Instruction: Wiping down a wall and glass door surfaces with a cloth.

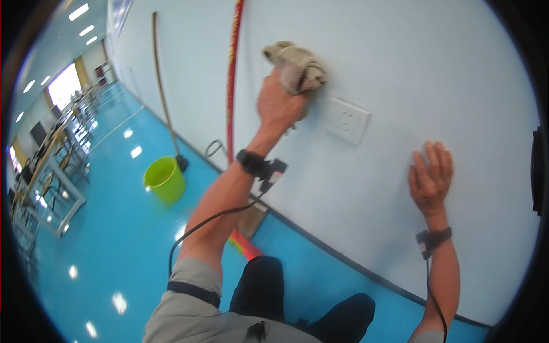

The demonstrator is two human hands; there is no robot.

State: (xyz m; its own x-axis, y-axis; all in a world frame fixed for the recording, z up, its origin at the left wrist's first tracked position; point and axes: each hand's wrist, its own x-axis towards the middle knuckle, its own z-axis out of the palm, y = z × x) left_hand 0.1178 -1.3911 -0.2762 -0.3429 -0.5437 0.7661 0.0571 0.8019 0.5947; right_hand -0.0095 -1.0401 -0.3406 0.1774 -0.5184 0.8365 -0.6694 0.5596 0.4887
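Observation:
My left hand (pixel 281 100) grips a crumpled, stained beige cloth (pixel 296 66) against the white wall (pixel 381 55). Just right of and below the cloth, a white wall socket plate (pixel 348 120) is fixed to the wall. My right hand (pixel 431 176) rests on the wall farther right with its fingers extended and nothing in it. Each wrist wears a black strap with a small cabled device. Part of the cloth hides the fingertips of my left hand.
A lime-green bucket (pixel 165 180) stands on the glossy blue floor (pixel 141 257). Behind it a long wooden handle (pixel 161 81) leans on the wall. A red strip with yellow writing (pixel 233 81) runs up the wall. Tables (pixel 53 171) line the far left.

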